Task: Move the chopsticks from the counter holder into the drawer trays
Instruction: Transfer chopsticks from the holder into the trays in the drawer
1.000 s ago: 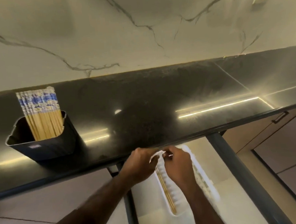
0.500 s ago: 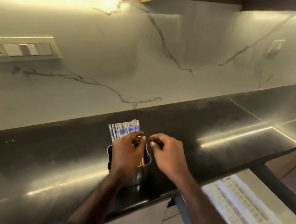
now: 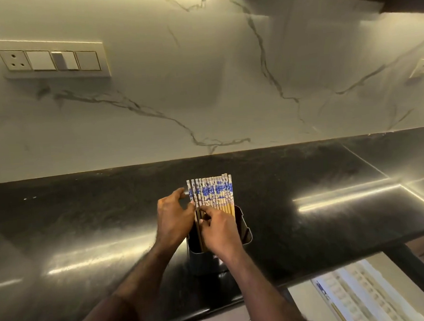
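Standing upright in dark holder on counter: blue-patterned chopsticks. Left hand pinches the leftmost sticks; right hand, fingers curled, grips sticks just beside. Drawer tray near right.

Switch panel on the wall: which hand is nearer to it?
Left. The left hand is at the chopsticks' left edge, below-right of the switch panel; the right hand sits farther right.
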A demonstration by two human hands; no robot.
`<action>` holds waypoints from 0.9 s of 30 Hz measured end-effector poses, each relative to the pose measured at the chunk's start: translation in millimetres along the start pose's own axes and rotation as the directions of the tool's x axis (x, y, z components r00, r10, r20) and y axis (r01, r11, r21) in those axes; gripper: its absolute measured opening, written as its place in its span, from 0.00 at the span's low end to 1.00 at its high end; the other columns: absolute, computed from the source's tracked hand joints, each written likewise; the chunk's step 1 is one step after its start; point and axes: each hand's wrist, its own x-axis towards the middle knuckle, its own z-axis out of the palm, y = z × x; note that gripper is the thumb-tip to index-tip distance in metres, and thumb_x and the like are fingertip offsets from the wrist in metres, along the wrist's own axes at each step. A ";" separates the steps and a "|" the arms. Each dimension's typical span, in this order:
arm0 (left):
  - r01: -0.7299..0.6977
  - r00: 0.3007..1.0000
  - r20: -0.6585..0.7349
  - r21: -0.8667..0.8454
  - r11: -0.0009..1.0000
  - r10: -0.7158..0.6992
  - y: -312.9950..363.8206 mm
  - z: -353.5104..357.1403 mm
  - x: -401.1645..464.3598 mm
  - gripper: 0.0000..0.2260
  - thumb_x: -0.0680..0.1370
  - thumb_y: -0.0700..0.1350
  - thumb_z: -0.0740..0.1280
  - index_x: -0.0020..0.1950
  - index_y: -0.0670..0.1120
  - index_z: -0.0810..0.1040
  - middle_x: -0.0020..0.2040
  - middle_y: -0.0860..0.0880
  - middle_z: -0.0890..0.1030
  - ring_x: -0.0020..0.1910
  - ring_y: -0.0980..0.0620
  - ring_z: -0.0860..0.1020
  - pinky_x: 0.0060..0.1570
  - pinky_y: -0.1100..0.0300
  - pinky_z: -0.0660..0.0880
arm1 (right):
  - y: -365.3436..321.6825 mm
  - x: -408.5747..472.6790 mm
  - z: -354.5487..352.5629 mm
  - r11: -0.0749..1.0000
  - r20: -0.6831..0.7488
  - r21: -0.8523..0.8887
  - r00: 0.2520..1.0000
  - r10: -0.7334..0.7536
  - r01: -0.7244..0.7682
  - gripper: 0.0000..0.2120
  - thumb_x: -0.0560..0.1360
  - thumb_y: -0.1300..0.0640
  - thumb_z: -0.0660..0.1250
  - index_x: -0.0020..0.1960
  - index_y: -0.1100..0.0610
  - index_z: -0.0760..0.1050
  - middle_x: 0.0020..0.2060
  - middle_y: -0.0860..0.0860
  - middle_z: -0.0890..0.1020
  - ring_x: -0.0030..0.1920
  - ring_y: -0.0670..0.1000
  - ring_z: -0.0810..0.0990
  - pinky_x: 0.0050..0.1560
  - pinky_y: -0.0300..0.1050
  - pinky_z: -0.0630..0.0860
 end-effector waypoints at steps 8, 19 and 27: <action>0.052 0.997 0.074 -0.207 0.977 -0.038 -6.7 6.8 7.1 0.16 0.75 0.40 0.70 0.62 0.50 0.79 0.51 0.56 0.83 0.49 0.64 0.79 0.54 0.60 0.77 | 2.4 8.1 9.2 1.000 -0.050 0.015 0.998 0.025 -0.025 0.21 0.78 0.60 0.65 0.70 0.49 0.71 0.59 0.46 0.81 0.54 0.42 0.78 0.54 0.37 0.75; 0.129 0.991 0.087 -0.420 0.898 -0.102 -0.2 0.9 9.4 0.10 0.73 0.40 0.74 0.43 0.57 0.82 0.37 0.58 0.86 0.40 0.60 0.84 0.40 0.62 0.81 | 0.2 6.2 6.0 0.998 -0.049 0.060 0.998 0.036 -0.033 0.18 0.78 0.58 0.66 0.67 0.50 0.74 0.59 0.47 0.81 0.56 0.44 0.78 0.58 0.40 0.76; 0.041 0.993 0.113 -0.640 0.767 0.041 65.3 -41.2 17.1 0.10 0.71 0.39 0.73 0.51 0.47 0.83 0.44 0.48 0.86 0.44 0.52 0.85 0.42 0.60 0.81 | -3.7 -5.3 -28.7 0.981 -0.058 0.193 0.998 -0.015 0.026 0.12 0.79 0.56 0.65 0.62 0.52 0.79 0.53 0.48 0.85 0.51 0.43 0.82 0.51 0.34 0.77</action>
